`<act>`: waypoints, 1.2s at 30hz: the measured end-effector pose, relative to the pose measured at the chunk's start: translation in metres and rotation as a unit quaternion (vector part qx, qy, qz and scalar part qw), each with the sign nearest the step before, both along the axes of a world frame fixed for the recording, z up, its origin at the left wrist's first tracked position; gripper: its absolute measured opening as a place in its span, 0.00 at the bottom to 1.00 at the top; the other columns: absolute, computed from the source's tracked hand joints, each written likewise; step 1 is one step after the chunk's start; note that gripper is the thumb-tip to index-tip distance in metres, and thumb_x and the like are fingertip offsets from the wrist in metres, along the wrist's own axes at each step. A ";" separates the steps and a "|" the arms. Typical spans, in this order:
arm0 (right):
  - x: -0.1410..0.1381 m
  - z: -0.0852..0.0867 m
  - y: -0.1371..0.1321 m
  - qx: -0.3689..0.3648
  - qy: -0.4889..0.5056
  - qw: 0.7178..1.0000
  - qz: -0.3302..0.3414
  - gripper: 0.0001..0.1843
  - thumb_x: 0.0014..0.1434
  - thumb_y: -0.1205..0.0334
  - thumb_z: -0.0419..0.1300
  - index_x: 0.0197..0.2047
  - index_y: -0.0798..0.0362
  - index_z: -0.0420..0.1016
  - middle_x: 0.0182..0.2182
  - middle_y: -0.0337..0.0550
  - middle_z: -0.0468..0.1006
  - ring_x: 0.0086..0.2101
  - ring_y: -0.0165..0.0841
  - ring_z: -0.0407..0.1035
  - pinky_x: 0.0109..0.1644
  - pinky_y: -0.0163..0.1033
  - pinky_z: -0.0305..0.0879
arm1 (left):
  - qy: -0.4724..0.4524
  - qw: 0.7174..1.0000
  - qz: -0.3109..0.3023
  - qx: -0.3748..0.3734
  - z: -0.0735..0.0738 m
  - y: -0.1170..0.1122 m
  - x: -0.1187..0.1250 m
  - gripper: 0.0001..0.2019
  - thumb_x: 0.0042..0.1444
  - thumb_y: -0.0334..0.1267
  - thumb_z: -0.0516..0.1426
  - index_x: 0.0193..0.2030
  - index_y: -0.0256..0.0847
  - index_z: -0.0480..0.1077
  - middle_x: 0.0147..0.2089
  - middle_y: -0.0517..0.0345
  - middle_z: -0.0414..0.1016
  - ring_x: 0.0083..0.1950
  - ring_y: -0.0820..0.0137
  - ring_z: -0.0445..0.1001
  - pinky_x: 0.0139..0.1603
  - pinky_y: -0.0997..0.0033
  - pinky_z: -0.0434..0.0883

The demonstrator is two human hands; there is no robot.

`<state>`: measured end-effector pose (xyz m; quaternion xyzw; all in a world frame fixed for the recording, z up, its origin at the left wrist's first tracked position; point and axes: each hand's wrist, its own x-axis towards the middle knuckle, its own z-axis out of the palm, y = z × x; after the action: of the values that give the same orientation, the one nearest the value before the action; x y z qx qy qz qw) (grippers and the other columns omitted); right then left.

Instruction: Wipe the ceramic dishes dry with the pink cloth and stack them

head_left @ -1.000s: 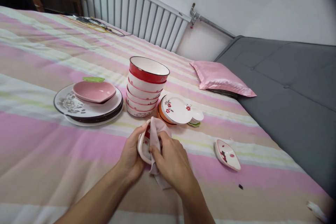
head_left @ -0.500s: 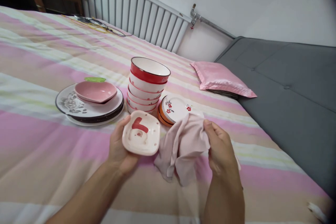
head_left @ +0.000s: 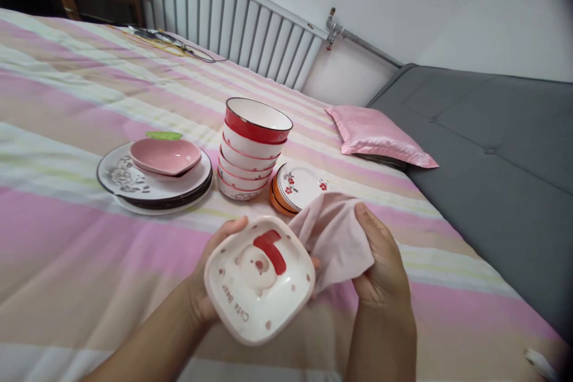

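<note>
A squarish white bowl (head_left: 277,298) with a bear picture and a red scarf shape is tilted so its inside faces me. My left hand (head_left: 212,274) is closed around its left side, thumb at the rim. My right hand (head_left: 380,256) grips a pale pink cloth (head_left: 335,239), which hangs between it and the bowl's right edge. Fingertips show at the bowl's right edge, partly covered by the cloth. Just beyond stand a stack of red-and-white bowls (head_left: 253,152) and small flowered plates (head_left: 302,188) with orange ones beneath.
On the left, a pink heart-shaped dish (head_left: 165,155) rests on stacked flowered plates (head_left: 111,170), a green piece (head_left: 163,135) behind it. All lie on a striped bedspread (head_left: 67,239). Farther off are cables (head_left: 179,45), a radiator (head_left: 233,24), a pink pillow (head_left: 380,134) and a grey headboard (head_left: 492,125).
The bowl has come nearer to me and turned, so its lettering now shows. The cloth has been lifted and gathered close to the bowl's right edge by my right hand.
</note>
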<state>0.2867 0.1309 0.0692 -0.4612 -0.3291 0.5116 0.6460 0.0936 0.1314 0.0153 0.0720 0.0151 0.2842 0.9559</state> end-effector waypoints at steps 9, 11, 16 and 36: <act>0.015 0.005 -0.003 -0.003 -0.050 0.999 -0.006 0.18 0.51 0.49 0.65 0.40 0.54 0.76 0.33 0.45 0.81 0.34 0.38 0.75 0.41 0.41 0.70 | 0.222 0.920 0.309 -0.091 0.015 0.007 0.009 0.13 0.53 0.39 0.56 0.40 0.34 0.75 0.32 0.48 0.80 0.36 0.58 0.79 0.41 0.60 0.74; 0.015 0.006 -0.004 -0.004 -0.059 0.998 0.013 0.19 0.52 0.48 0.63 0.41 0.54 0.76 0.32 0.46 0.81 0.34 0.39 0.76 0.41 0.42 0.70 | 0.252 0.893 0.361 -0.094 0.017 0.010 0.009 0.10 0.54 0.38 0.56 0.37 0.35 0.75 0.31 0.50 0.80 0.33 0.61 0.78 0.39 0.62 0.75; -0.005 0.004 -0.010 0.003 -0.051 0.995 0.082 0.16 0.54 0.51 0.63 0.41 0.53 0.77 0.31 0.43 0.80 0.31 0.35 0.75 0.39 0.40 0.69 | 0.255 0.890 0.367 -0.094 0.017 0.011 0.011 0.09 0.55 0.38 0.55 0.35 0.36 0.74 0.28 0.52 0.79 0.31 0.64 0.78 0.36 0.65 0.75; -0.054 0.003 -0.019 0.157 -0.476 0.729 0.467 0.24 0.63 0.59 0.53 0.62 0.52 0.58 0.57 0.45 0.68 0.57 0.35 0.61 0.60 0.40 0.58 | 0.143 0.951 0.266 -0.070 0.012 0.010 0.006 0.12 0.53 0.46 0.54 0.31 0.39 0.73 0.25 0.54 0.76 0.31 0.61 0.78 0.38 0.64 0.74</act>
<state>0.2330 0.1114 0.0723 -0.3241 -0.8429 0.4033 0.1479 0.0993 0.1414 0.0276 0.0382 0.1902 0.5133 0.8360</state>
